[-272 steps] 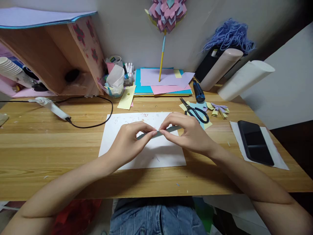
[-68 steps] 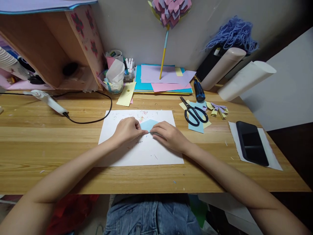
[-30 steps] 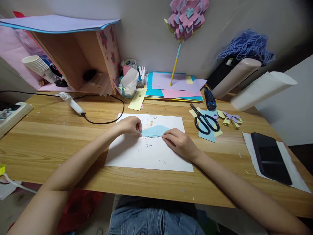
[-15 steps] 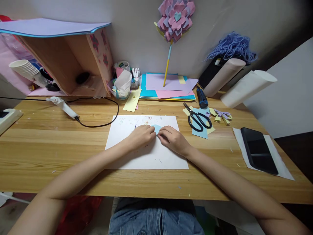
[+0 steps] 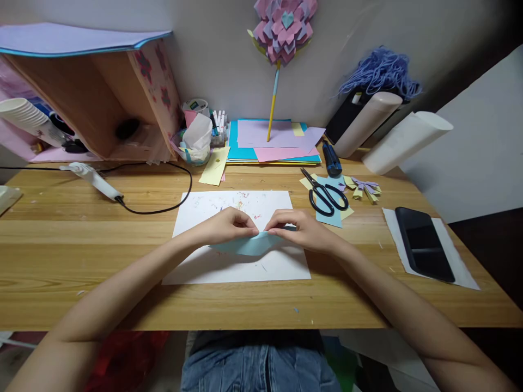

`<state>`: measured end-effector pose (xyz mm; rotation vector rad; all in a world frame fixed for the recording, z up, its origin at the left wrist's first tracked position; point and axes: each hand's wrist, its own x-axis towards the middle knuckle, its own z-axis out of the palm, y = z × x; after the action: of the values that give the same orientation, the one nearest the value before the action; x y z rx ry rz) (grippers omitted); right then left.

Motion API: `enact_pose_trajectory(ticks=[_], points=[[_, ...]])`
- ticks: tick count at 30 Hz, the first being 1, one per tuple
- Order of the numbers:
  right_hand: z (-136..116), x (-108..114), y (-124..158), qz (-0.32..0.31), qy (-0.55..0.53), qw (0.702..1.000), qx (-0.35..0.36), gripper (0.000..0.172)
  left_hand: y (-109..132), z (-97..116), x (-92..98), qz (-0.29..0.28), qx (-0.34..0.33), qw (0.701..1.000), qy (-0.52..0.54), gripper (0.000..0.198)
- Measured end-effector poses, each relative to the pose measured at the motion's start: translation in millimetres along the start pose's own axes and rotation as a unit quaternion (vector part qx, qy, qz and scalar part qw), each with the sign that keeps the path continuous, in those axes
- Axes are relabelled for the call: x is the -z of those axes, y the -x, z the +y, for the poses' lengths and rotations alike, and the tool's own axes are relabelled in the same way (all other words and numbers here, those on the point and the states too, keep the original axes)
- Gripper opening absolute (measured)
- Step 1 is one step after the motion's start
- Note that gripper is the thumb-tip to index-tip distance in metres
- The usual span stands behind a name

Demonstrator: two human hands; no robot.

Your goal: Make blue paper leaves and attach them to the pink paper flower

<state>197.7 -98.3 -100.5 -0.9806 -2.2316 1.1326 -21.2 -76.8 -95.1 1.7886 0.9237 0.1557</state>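
A folded light blue paper piece [image 5: 247, 246] is lifted just above the white sheet [image 5: 229, 267] in the middle of the wooden desk [image 5: 81, 234]. My left hand [image 5: 226, 226] pinches its top edge from the left, fingers closed. My right hand [image 5: 302, 228] pinches the same edge from the right, fingers closed. The fingertips of both hands nearly meet at the paper's middle. The paper's lower side bulges towards me.
Black scissors [image 5: 324, 193] lie on coloured scraps to the right. A black phone [image 5: 423, 242] rests on white paper at far right. A glue gun [image 5: 92, 178] with a black cord lies at left. Stacked coloured papers [image 5: 273, 141], a paper flower [image 5: 284, 24] and paper rolls [image 5: 402, 141] line the back.
Half a second ago both hands pressed the blue paper flat on the white sheet; now they have raised it and turned its open side towards me.
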Motion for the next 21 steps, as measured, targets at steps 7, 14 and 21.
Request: enact_pose_trajectory(ticks=[7, 14, 21], points=[[18.1, -12.2, -5.5, 0.021, 0.065, 0.998, -0.016, 0.013, -7.2, -13.2, -9.2, 0.109, -0.054, 0.979, -0.161, 0.02], [34.2, -20.6, -6.4, 0.069, 0.181, 0.977, 0.084, 0.017, -7.9, -14.8, -13.7, 0.124, -0.117, 0.914, -0.369, 0.021], [43.3, -21.8, -5.1, 0.074, 0.319, 0.929, 0.174, 0.026, -2.4, -5.2, -31.1, 0.11, -0.125, 0.811, -0.561, 0.021]])
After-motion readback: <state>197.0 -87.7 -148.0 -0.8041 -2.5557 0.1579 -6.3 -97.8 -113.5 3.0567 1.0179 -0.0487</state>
